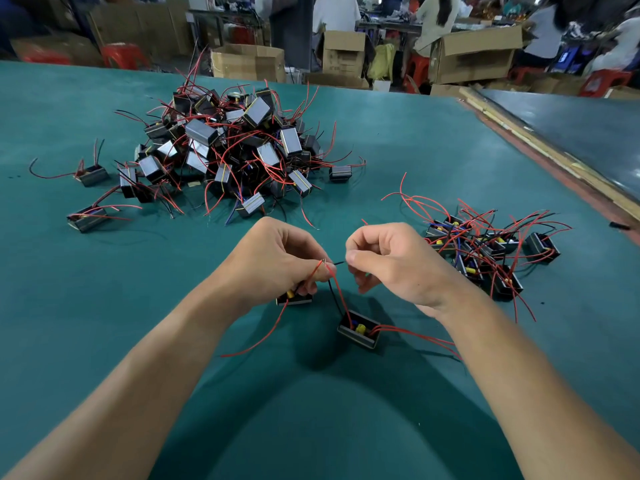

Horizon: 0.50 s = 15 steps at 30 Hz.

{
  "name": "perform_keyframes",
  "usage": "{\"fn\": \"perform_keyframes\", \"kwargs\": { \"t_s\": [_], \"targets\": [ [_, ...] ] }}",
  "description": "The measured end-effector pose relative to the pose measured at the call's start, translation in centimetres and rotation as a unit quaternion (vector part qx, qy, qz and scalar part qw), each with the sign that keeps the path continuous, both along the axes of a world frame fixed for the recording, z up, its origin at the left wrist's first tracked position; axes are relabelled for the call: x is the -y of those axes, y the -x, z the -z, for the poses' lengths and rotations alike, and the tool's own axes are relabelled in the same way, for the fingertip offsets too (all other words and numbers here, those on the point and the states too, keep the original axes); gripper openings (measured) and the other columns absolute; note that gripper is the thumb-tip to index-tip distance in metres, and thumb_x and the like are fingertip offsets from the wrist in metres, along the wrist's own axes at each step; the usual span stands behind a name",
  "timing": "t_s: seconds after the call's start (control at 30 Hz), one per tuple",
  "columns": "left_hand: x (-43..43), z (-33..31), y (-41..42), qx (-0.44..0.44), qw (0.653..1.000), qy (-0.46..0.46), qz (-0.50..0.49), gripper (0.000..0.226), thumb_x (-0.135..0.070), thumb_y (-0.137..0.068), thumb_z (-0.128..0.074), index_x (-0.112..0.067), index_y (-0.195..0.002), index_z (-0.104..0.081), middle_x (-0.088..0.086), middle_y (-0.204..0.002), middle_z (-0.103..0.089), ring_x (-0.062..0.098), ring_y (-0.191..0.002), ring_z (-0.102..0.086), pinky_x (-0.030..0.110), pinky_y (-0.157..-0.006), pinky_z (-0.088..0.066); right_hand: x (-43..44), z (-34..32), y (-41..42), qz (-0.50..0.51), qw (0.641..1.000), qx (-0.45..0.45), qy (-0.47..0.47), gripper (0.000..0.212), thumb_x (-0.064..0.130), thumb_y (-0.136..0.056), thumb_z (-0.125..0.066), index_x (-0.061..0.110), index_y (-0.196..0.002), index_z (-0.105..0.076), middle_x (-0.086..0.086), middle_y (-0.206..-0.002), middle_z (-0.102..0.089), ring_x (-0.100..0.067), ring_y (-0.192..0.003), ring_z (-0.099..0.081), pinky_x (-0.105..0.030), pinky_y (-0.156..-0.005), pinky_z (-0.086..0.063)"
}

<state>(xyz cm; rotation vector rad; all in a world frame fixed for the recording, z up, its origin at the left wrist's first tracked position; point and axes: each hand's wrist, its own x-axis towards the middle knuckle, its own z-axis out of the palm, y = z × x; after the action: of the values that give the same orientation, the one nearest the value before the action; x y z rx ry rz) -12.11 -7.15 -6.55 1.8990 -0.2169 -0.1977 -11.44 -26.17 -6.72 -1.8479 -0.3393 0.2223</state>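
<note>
As we judged both limp and light, left hand (277,258) pinched red lead (316,270), right hand (388,261) pinched black lead (337,262), near the tips.

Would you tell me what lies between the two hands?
In the head view, a short stretch of thin black wire bridges the gap from the left hand to the right hand.

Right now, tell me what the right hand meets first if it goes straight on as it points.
Probably the left hand: the right hand, pinching the black wire, points at its fingertips across a short gap.
</note>
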Motion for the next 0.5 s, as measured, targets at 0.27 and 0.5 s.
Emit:
{"fn": "perform_keyframes", "kwargs": {
  "t_s": [0.27, 0.5],
  "targets": [
    [-0.40, 0.03, -0.37, 0.001, 1.000, 0.024, -0.020, 0.010, -0.004, -0.079, -0.078, -0.002, -0.070, -0.072, 0.011, -0.057, -0.066, 0.016, -0.050, -0.061, 0.028, -0.055, -0.049, 0.39, -0.07, -0.19, 0.019, 0.999, -0.016, -0.041, 0.024, -0.003, -0.097, -0.052, 0.009, -0.078, -0.059, -0.003, -0.068, -0.062, -0.013, -0.058, -0.056, -0.027, -0.055, -0.053],
    [-0.32, 0.08, -0.33, -0.008, 1.000, 0.022, -0.008, 0.009, -0.005, -0.079, -0.077, -0.004, -0.072, -0.073, 0.010, -0.057, -0.065, 0.015, -0.050, -0.061, 0.025, -0.053, -0.047, 0.06, 0.63, -0.25, -0.009, 0.997, 0.072, -0.014, 0.024, -0.005, -0.086, -0.070, 0.017, -0.076, -0.070, 0.001, -0.066, -0.068, -0.011, -0.058, -0.060, -0.025, -0.055, -0.052]
  ]
}}
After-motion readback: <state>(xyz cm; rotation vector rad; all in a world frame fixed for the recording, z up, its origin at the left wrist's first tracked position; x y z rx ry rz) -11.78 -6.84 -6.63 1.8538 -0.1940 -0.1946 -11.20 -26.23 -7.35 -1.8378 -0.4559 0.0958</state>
